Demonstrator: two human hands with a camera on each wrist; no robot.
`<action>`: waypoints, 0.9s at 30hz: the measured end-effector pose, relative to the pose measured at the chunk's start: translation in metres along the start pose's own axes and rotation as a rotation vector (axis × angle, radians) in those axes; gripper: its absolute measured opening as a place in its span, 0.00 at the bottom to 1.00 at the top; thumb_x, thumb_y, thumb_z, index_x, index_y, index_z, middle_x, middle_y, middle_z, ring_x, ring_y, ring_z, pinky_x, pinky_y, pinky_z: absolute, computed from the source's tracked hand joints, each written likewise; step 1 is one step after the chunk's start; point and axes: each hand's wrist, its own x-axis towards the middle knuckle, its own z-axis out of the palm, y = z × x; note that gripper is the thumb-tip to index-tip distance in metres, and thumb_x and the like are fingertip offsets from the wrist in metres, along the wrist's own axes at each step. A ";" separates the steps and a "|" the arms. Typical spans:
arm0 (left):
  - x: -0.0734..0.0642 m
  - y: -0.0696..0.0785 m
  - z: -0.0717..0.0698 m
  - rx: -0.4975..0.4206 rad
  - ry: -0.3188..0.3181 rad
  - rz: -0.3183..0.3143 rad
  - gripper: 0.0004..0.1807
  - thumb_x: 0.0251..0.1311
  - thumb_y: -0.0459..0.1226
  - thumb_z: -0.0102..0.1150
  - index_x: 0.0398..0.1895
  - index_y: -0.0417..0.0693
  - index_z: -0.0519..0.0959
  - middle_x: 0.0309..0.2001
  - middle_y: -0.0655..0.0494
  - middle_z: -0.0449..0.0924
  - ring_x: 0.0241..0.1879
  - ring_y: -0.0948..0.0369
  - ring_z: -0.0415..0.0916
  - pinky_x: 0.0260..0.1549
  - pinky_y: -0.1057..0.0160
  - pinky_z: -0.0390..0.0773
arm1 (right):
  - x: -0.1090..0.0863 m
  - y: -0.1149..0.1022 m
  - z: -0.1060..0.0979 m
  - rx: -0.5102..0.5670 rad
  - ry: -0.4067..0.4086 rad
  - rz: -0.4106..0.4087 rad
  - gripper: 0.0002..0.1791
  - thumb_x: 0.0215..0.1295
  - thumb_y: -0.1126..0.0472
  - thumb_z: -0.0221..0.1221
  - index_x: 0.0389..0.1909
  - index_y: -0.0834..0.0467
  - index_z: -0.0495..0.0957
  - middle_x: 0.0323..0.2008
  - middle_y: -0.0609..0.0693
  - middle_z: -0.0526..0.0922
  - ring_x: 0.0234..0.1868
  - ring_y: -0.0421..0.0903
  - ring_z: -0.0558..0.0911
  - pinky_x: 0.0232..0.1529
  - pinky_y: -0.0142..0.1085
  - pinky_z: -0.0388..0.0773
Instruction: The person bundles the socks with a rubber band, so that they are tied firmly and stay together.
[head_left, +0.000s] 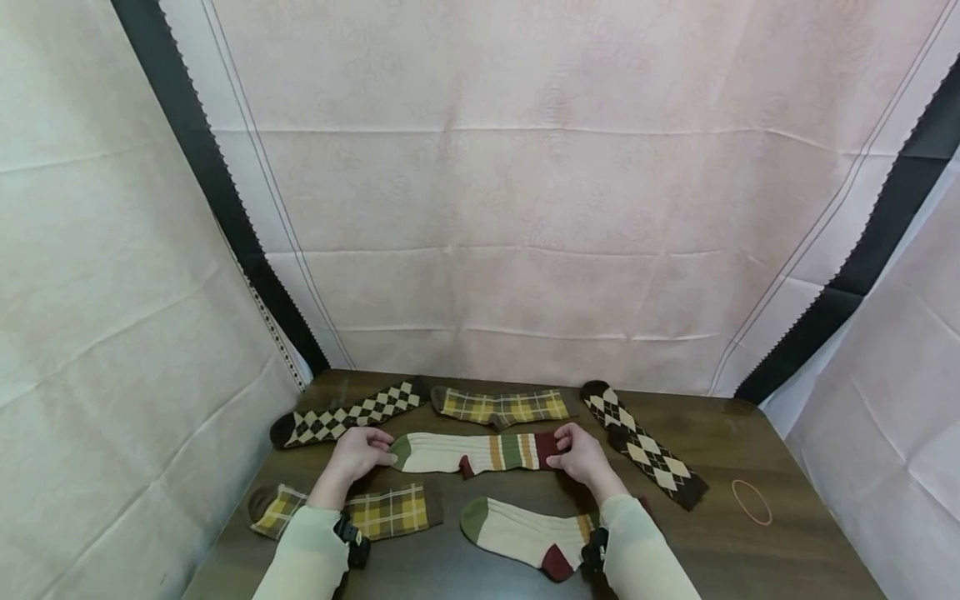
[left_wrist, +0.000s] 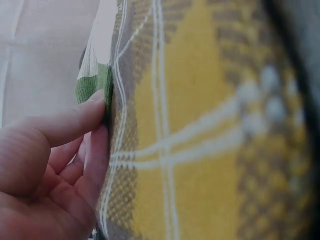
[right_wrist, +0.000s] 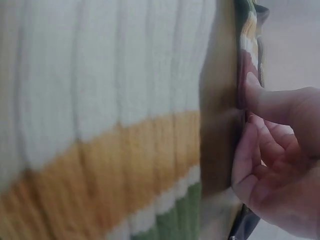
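Observation:
A cream ribbed sock (head_left: pixel 442 452) with a green toe, striped leg and maroon cuff lies stretched flat across the middle of the table. My left hand (head_left: pixel 358 454) pinches its green toe between thumb and fingers, as the left wrist view also shows. At the other end my right hand (head_left: pixel 581 457) pinches the maroon cuff. Below lies a matching cream sock (head_left: pixel 525 533), its cuff end hidden under my right forearm. A yellow plaid sock (head_left: pixel 390 510) lies under my left wrist, partly covered by it.
Behind are a second yellow plaid sock (head_left: pixel 502 407) and an argyle sock (head_left: pixel 352 419) at the left. Another argyle sock (head_left: pixel 645 446) slants at the right, with a thin rubber band (head_left: pixel 752 502) beyond it. A pale fabric wall (head_left: pixel 525 292) rises behind the wooden table (head_left: pixel 720 567).

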 end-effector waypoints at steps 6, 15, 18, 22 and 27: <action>0.004 0.000 0.001 0.017 0.001 0.014 0.14 0.55 0.29 0.79 0.45 0.38 0.90 0.38 0.53 0.87 0.39 0.56 0.82 0.43 0.52 0.83 | 0.002 0.003 0.001 0.012 0.011 -0.003 0.32 0.62 0.69 0.75 0.66 0.65 0.76 0.44 0.56 0.81 0.43 0.55 0.78 0.45 0.47 0.79; 0.002 0.002 0.002 0.025 0.004 0.003 0.13 0.57 0.29 0.78 0.46 0.38 0.90 0.40 0.51 0.87 0.42 0.53 0.82 0.45 0.48 0.83 | -0.001 0.002 0.000 -0.005 -0.007 -0.014 0.23 0.63 0.69 0.74 0.57 0.66 0.80 0.46 0.57 0.82 0.45 0.55 0.78 0.49 0.50 0.78; 0.001 0.003 0.002 0.032 0.003 0.004 0.13 0.58 0.29 0.78 0.46 0.37 0.90 0.41 0.50 0.87 0.43 0.52 0.82 0.45 0.48 0.83 | -0.003 0.001 -0.001 -0.017 -0.012 -0.022 0.19 0.64 0.69 0.73 0.54 0.64 0.81 0.46 0.56 0.82 0.45 0.55 0.78 0.52 0.52 0.77; 0.001 0.002 0.001 0.038 -0.001 0.002 0.13 0.58 0.30 0.78 0.45 0.37 0.90 0.41 0.49 0.87 0.43 0.52 0.82 0.45 0.50 0.83 | -0.004 0.002 0.001 -0.025 -0.012 -0.034 0.14 0.64 0.69 0.73 0.48 0.62 0.82 0.44 0.55 0.82 0.45 0.54 0.79 0.54 0.54 0.77; 0.000 0.001 0.000 0.042 -0.010 0.001 0.12 0.57 0.30 0.78 0.45 0.37 0.89 0.40 0.50 0.87 0.43 0.52 0.82 0.45 0.49 0.83 | -0.005 0.005 0.002 -0.016 -0.012 -0.052 0.12 0.64 0.69 0.73 0.44 0.60 0.81 0.42 0.53 0.83 0.43 0.53 0.79 0.53 0.54 0.77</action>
